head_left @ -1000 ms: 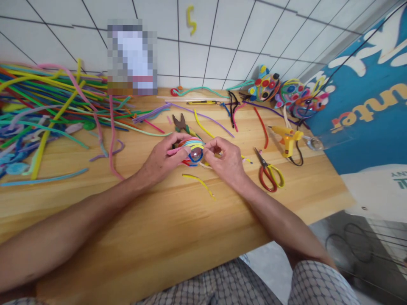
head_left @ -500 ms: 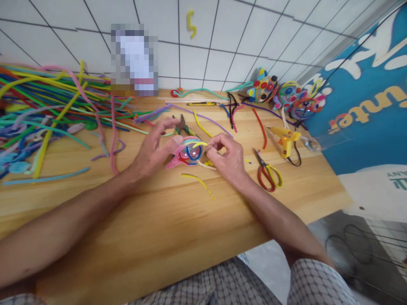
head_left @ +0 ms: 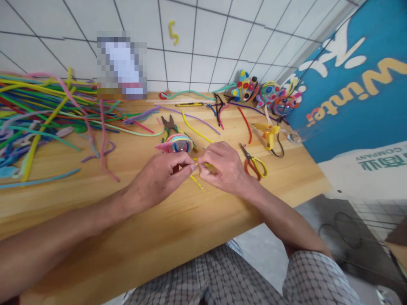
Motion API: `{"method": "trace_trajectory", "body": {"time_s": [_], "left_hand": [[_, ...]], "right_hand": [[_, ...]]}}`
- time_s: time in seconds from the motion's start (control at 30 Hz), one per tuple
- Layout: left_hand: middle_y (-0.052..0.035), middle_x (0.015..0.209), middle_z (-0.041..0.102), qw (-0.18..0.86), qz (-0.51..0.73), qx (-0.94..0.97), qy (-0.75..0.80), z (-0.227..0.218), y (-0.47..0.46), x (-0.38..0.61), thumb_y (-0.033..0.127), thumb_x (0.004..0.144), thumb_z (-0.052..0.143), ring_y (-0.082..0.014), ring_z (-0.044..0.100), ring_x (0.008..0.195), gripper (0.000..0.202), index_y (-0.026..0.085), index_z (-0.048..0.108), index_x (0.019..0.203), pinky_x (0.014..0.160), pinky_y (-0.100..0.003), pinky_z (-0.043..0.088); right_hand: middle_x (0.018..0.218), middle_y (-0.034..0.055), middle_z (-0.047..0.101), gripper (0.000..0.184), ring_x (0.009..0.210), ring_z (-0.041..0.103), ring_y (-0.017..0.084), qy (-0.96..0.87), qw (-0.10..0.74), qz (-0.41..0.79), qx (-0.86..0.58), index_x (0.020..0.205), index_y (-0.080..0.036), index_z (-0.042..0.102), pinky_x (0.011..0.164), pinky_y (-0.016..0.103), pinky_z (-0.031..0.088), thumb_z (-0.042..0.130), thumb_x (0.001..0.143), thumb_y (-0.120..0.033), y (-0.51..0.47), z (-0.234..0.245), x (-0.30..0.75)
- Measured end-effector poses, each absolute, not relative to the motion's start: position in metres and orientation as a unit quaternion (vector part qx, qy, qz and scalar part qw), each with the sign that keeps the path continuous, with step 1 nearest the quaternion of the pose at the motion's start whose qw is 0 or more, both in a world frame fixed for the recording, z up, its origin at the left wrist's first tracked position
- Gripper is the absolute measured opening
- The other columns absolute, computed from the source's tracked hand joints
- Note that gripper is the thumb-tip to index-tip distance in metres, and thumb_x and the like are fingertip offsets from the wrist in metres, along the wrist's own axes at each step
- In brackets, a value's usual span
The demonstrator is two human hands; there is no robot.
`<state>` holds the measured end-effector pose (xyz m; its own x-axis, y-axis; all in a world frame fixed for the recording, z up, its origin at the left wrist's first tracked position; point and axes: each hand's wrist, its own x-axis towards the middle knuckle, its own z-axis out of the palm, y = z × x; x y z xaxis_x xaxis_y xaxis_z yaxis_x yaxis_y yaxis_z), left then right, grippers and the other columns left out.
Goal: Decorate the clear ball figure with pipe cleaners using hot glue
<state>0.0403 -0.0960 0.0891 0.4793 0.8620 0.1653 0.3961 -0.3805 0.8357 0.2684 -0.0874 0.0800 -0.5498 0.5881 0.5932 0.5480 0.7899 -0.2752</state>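
Note:
My left hand (head_left: 157, 178) and my right hand (head_left: 224, 167) meet fingertip to fingertip above the table, both pinched. Between them shows a bit of short yellow pipe cleaner (head_left: 196, 163), mostly hidden by the fingers. Just beyond the left hand lies a clear ball wound with coloured pipe cleaners (head_left: 180, 139), a pink pointed part on its left. Green-handled pliers (head_left: 168, 123) lie behind it, their handles partly covered by the ball. Another cut yellow piece (head_left: 197, 183) rests on the wood below my fingertips.
Scissors (head_left: 253, 163) and a yellow glue gun (head_left: 268, 134) lie on the right. A heap of pipe cleaners (head_left: 34, 101) covers the left. Along the wall are a cutter knife (head_left: 190, 104) and several decorated balls (head_left: 244, 88). The table's front edge (head_left: 203, 250) runs before me.
My left hand has left the wound ball and come to my right hand's fingertips, closing into a pinch. The yellow piece is now away from the ball. The view has shifted right.

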Motion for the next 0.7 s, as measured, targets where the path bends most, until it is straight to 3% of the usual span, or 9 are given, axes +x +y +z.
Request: {"method": "trace_trajectory", "body": {"time_s": [0.17,0.23,0.33,0.47,0.6,0.7], "left_hand": [[0.0004,0.073,0.072,0.450,0.333,0.729,0.393,0.072,-0.106,0.069,0.037,0.100,0.062,-0.0155,0.059,0.065,0.025,0.021,0.076,0.087,0.062,-0.029,0.041],[0.0004,0.072,0.069,0.469,0.341,0.713,0.395,0.064,-0.106,0.081,0.037,0.098,0.062,-0.0154,0.058,0.065,0.025,0.020,0.074,0.084,0.063,-0.029,0.042],[0.0007,0.069,0.063,0.495,0.352,0.686,0.401,0.053,-0.103,0.094,0.040,0.095,0.063,-0.0155,0.055,0.066,0.026,0.020,0.070,0.079,0.062,-0.028,0.041],[0.0030,0.066,0.057,0.526,0.367,0.649,0.410,0.045,-0.098,0.107,0.041,0.090,0.066,-0.0137,0.047,0.062,0.023,0.021,0.069,0.079,0.060,-0.027,0.037],[0.0044,0.063,0.054,0.551,0.370,0.622,0.415,0.037,-0.098,0.116,0.041,0.088,0.068,-0.0132,0.044,0.059,0.021,0.022,0.068,0.078,0.058,-0.027,0.036],[0.0038,0.063,0.055,0.565,0.369,0.609,0.417,0.031,-0.100,0.118,0.042,0.089,0.068,-0.0133,0.046,0.059,0.024,0.022,0.067,0.076,0.056,-0.026,0.035]], "right_hand": [[0.096,0.0044,0.079,0.005,0.093,0.074,0.023,-0.856,0.358,0.056,-0.368,0.102,-0.025,0.072,0.087,0.039,0.055,0.068,0.104,-0.024,-0.113,0.075,0.304],[0.109,0.0068,0.082,0.016,0.100,0.075,0.025,-0.815,0.367,0.093,-0.439,0.117,-0.025,0.074,0.091,0.041,0.058,0.071,0.106,-0.036,-0.120,0.070,0.333],[0.116,0.0098,0.082,0.024,0.104,0.077,0.028,-0.722,0.360,0.095,-0.583,0.121,-0.024,0.073,0.095,0.045,0.061,0.065,0.106,-0.040,-0.125,0.055,0.384],[0.120,0.0184,0.081,0.029,0.112,0.076,0.036,-0.666,0.224,0.044,-0.711,0.119,-0.020,0.074,0.102,0.054,0.062,0.071,0.095,-0.037,-0.126,0.028,0.429],[0.128,0.0234,0.078,0.039,0.118,0.075,0.040,-0.666,0.124,0.029,-0.735,0.135,-0.017,0.070,0.102,0.056,0.062,0.063,0.101,-0.034,-0.125,0.012,0.431],[0.130,0.0256,0.077,0.044,0.112,0.075,0.040,-0.665,0.087,0.011,-0.742,0.143,-0.015,0.066,0.095,0.053,0.062,0.057,0.103,-0.029,-0.121,0.011,0.429]]}}
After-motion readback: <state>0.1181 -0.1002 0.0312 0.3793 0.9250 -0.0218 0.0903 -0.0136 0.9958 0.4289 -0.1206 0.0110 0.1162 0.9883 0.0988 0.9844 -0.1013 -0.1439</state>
